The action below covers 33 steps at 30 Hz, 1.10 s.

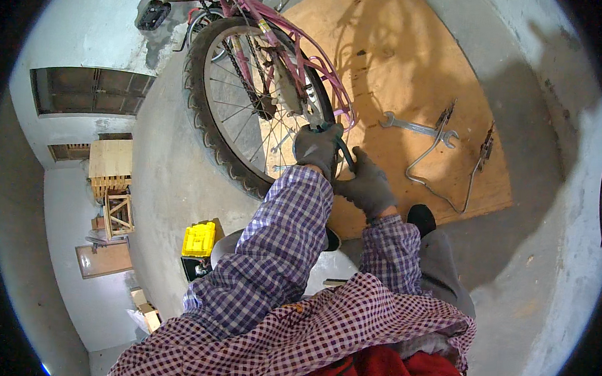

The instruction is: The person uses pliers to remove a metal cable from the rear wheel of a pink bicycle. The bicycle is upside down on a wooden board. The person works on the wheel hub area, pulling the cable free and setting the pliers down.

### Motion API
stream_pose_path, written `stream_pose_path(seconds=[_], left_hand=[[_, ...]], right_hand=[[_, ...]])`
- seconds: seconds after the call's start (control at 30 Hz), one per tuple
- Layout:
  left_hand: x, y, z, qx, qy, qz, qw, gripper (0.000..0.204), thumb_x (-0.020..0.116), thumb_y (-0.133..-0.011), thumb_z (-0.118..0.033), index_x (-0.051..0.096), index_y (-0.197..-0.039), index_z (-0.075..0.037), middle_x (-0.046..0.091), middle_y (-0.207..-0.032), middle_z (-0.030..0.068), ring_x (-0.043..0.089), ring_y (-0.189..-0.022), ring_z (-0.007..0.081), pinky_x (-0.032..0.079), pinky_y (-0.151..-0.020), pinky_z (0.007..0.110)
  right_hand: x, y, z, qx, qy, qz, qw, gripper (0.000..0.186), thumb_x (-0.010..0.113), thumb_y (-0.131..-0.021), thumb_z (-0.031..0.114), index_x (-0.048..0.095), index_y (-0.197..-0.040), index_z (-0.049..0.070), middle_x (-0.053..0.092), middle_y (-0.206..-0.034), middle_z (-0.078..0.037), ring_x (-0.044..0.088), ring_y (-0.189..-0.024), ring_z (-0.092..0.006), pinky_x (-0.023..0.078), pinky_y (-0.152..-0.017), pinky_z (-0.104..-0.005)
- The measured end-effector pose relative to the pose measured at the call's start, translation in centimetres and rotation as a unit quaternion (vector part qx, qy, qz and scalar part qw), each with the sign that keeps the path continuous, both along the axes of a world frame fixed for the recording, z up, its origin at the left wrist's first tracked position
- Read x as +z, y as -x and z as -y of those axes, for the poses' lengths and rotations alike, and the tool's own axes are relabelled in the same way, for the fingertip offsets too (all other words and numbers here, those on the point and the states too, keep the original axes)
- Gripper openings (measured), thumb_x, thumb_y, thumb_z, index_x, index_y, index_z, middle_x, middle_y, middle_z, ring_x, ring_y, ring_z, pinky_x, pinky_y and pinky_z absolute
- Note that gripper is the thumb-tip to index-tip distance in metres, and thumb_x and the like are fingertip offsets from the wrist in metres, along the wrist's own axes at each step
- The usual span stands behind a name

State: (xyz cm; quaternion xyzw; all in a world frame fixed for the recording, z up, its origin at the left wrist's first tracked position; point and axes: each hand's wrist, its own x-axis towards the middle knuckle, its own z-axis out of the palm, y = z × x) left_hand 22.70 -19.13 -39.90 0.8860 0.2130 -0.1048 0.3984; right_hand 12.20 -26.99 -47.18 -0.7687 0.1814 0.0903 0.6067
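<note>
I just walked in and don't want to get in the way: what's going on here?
A gloved person is busy at a pink bicycle. The left hand is by the wheel, with the right hand close beside it and a dark handle showing between them; what its far end meets is hidden. A wrench and cable-linked metal parts lie on the wooden board.

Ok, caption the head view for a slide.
Gloved left hand and right hand beside the wheel of a pink bicycle, wrench lying on tan board.
</note>
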Motion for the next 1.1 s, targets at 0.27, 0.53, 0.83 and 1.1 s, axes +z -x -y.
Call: stream_pose_path(seconds=[0.27,0.53,0.83,1.1], left_hand=[[0.1,0.0,-0.6,-0.025,-0.084,0.000,0.996,0.056,0.087,-0.075,-0.035,0.072,-0.113,0.003,0.077,-0.103,0.0206,0.074,-0.091,0.0342,0.058,-0.083,0.045],[-0.8,0.4,-1.2,-0.062,-0.101,0.011,0.993,0.055,0.083,-0.083,-0.035,0.068,-0.118,0.004,0.075,-0.109,0.0188,0.073,-0.094,0.0314,0.057,-0.083,0.043],[-0.8,2.5,-3.7,-0.040,0.147,-0.023,0.988,0.065,0.078,-0.094,-0.048,0.058,-0.134,-0.001,0.071,-0.103,0.0085,0.069,-0.088,0.0205,0.057,-0.076,0.033],[-0.7,0.9,-2.5,-0.055,0.097,-0.048,0.993,0.054,0.084,-0.089,-0.039,0.065,-0.122,0.000,0.072,-0.105,0.0076,0.069,-0.087,0.0188,0.057,-0.078,0.033]], right_hand=[[0.0,-2.7,-6.4,-0.080,0.179,-0.036,0.980,0.059,0.064,-0.100,0.028,0.043,-0.151,0.008,0.067,-0.112,-0.022,0.070,-0.101,-0.0411,0.057,-0.077,-0.0510],[-1.5,-1.8,-4.8,-0.118,-0.163,0.160,0.966,0.050,0.075,-0.089,0.029,0.062,-0.131,0.004,0.074,-0.098,-0.017,0.071,-0.076,-0.0301,0.056,-0.068,-0.0423],[-7.0,-3.1,-0.8,0.071,-0.618,-0.026,0.782,0.054,0.078,-0.079,0.029,0.068,-0.125,0.003,0.069,-0.086,-0.007,0.055,-0.062,-0.0156,0.039,-0.054,-0.0298],[-8.1,-2.6,-3.0,-0.002,-0.790,-0.036,0.612,0.040,0.080,-0.089,0.035,0.071,-0.117,0.008,0.073,-0.092,-0.008,0.064,-0.064,-0.0197,0.050,-0.053,-0.0334]])
